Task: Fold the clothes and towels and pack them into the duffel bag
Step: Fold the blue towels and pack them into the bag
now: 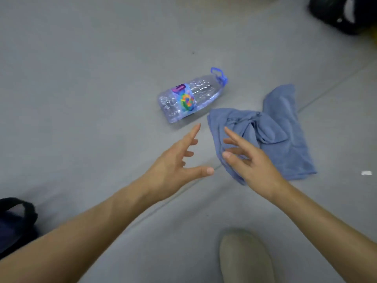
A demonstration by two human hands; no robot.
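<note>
A crumpled blue towel (285,127) lies on the grey floor, right of centre. My right hand (253,162) hovers over the towel's near left corner with fingers spread and straight, holding nothing. My left hand (179,162) is stretched out just left of the towel, fingers apart, thumb pointing right, also empty. A dark bag with a black handle (16,219) shows at the left edge, partly cut off.
A clear plastic water bottle (189,97) with a colourful label and blue handle lies on its side just beyond my hands. A beige shoe (244,258) is at the bottom. A black object (342,13) sits top right. A small white scrap (366,173) lies at right.
</note>
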